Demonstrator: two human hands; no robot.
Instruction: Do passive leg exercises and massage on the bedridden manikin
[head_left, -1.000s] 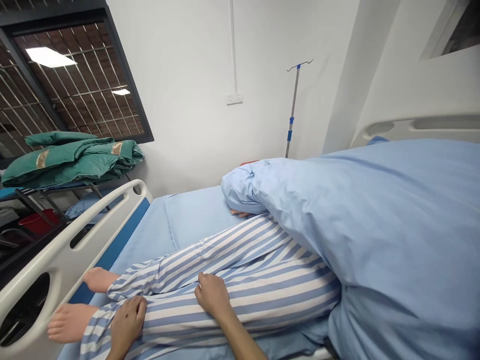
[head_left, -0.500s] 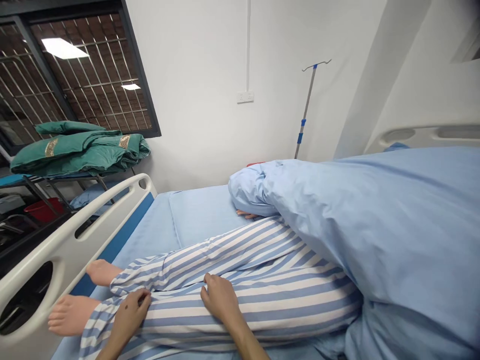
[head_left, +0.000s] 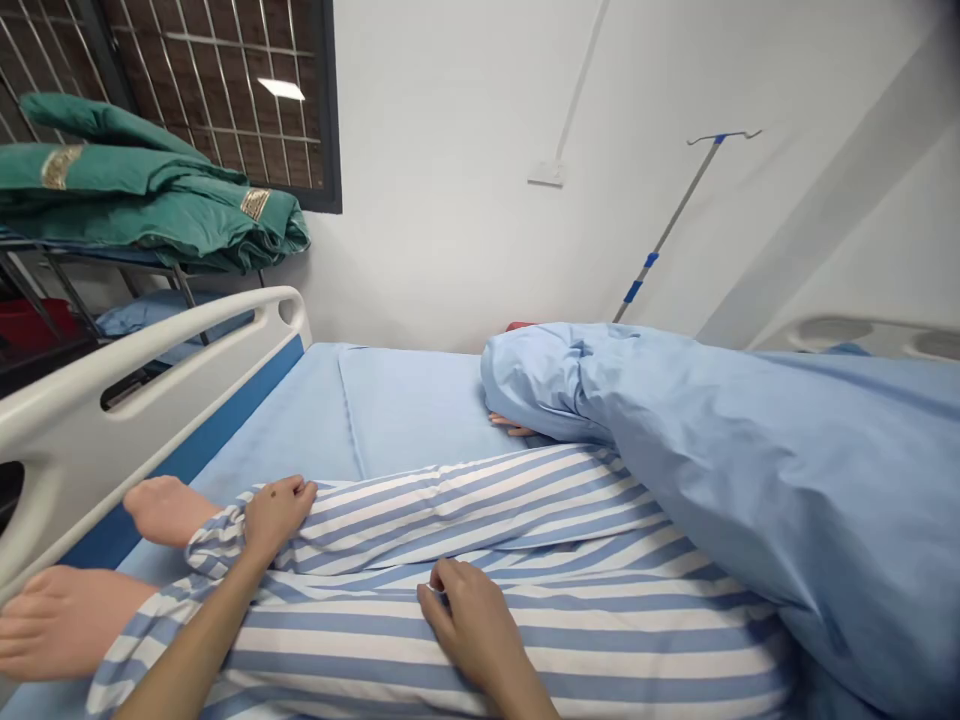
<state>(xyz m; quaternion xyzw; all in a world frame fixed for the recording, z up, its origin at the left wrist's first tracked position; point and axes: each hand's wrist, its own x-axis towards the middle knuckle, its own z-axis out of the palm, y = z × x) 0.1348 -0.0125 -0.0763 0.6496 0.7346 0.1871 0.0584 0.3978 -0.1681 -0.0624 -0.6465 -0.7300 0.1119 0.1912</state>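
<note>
A figure in blue-and-white striped pyjama trousers [head_left: 480, 520] lies on a hospital bed, bare feet [head_left: 161, 508] toward the white footboard [head_left: 112, 400]. My left hand [head_left: 276, 515] is closed on the striped cloth of the far leg near its ankle. Fingers together, my right hand [head_left: 472, 625] rests on the near leg, pressing into the cloth. A light blue quilt [head_left: 750, 470] is folded back over the figure's upper body. One of the figure's hands [head_left: 510, 427] shows at the quilt's edge.
The light blue bed sheet [head_left: 390, 410] is bare beyond the legs. Folded green blankets [head_left: 150, 200] lie on a rack at the left, under a barred window [head_left: 225, 90]. An IV pole [head_left: 675, 215] leans by the white wall. The white headboard [head_left: 862, 335] shows at the right.
My left hand has gone from the near leg to the far leg's ankle and gripped the cloth. The right hand slid slightly along the near leg. The view dropped closer to the bed.
</note>
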